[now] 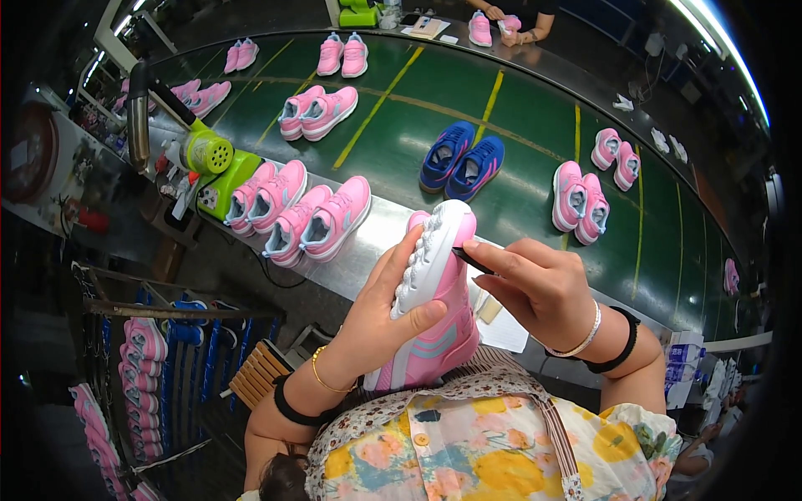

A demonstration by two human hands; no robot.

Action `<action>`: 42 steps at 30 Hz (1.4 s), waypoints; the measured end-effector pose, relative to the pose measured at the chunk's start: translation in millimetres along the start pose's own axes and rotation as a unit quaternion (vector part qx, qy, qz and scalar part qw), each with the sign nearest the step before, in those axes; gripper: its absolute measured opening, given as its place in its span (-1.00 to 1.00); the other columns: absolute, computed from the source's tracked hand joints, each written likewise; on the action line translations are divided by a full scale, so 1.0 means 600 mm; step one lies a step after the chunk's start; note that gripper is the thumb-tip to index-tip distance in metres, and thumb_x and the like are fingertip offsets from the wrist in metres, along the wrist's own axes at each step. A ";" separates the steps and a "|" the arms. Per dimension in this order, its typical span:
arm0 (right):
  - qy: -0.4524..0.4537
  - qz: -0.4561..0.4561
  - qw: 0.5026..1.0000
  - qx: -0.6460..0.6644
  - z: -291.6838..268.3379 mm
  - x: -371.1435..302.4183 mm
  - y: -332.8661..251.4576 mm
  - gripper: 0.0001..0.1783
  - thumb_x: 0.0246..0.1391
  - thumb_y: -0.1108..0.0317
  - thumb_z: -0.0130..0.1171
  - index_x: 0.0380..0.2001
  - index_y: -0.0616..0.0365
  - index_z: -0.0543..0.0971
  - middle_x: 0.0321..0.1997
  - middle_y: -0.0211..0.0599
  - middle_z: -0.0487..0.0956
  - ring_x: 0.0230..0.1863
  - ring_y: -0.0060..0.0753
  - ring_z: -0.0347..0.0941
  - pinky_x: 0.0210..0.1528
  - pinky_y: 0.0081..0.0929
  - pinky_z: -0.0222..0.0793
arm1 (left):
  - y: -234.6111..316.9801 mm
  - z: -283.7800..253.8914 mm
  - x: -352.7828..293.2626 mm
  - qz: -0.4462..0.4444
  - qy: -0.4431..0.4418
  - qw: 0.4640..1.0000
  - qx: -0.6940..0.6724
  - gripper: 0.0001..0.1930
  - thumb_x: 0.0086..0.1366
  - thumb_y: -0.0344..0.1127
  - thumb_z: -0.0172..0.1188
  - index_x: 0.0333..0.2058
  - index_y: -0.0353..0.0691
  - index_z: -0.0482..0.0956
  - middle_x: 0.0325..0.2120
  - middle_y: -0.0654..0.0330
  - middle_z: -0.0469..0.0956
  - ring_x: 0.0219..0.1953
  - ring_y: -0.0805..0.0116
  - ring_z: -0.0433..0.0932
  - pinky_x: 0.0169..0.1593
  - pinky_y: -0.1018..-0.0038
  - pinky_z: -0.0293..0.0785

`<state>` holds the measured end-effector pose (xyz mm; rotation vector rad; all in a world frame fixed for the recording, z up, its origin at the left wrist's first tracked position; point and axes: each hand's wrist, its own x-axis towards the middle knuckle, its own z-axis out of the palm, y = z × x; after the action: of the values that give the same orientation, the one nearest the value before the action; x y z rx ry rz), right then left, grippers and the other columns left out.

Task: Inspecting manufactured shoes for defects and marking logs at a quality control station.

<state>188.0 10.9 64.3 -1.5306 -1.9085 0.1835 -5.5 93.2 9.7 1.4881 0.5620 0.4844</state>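
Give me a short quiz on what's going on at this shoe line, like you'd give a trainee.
1. True or false: the left hand grips the pink shoe with its white sole turned up.
2. What does the right hand press to the sole? A) brush B) dark pen C) scissors
3. Fill in: among the pink pairs on the green belt lies one ___ pair.

Key: 1 true; 2 B; 3 blue.
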 end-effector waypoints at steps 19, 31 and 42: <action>0.141 0.380 0.842 0.357 0.128 -0.042 0.137 -0.66 0.08 0.36 0.05 -0.05 0.19 0.41 -0.59 -0.53 0.34 -0.60 -0.77 0.19 -0.59 -0.73 0.08 | -0.033 -0.023 0.012 -0.009 -0.013 0.996 -0.085 -0.20 0.15 0.00 0.12 0.22 -0.25 -0.05 0.19 -0.05 0.03 0.24 0.18 0.01 0.23 0.35 -0.05; -0.100 0.391 0.872 0.276 0.420 -0.264 0.274 -0.43 0.09 0.26 -0.06 0.13 0.32 0.16 0.15 0.07 0.23 0.20 -0.08 0.13 0.22 -0.38 -0.01 | -0.103 -0.084 -0.033 -0.212 0.032 0.937 -0.277 -0.19 0.15 -0.30 0.15 0.25 -0.17 -0.18 0.11 0.10 0.17 0.10 0.33 0.22 0.13 0.42 0.17; 0.139 0.453 0.879 0.054 0.425 -0.276 0.277 -0.44 0.10 0.31 -0.04 0.15 0.23 0.16 0.14 0.04 0.25 0.15 -0.09 0.20 0.17 -0.31 0.08 | -0.157 -0.328 -0.101 -0.044 0.356 0.874 -0.327 -0.35 0.20 -0.41 0.08 0.22 -0.14 -0.02 0.06 0.15 0.23 0.06 0.34 0.27 0.08 0.42 0.25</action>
<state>189.7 -14.4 -281.3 -2.1252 -0.8279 0.4360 -178.9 206.9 -81.3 0.5947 0.9195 1.0501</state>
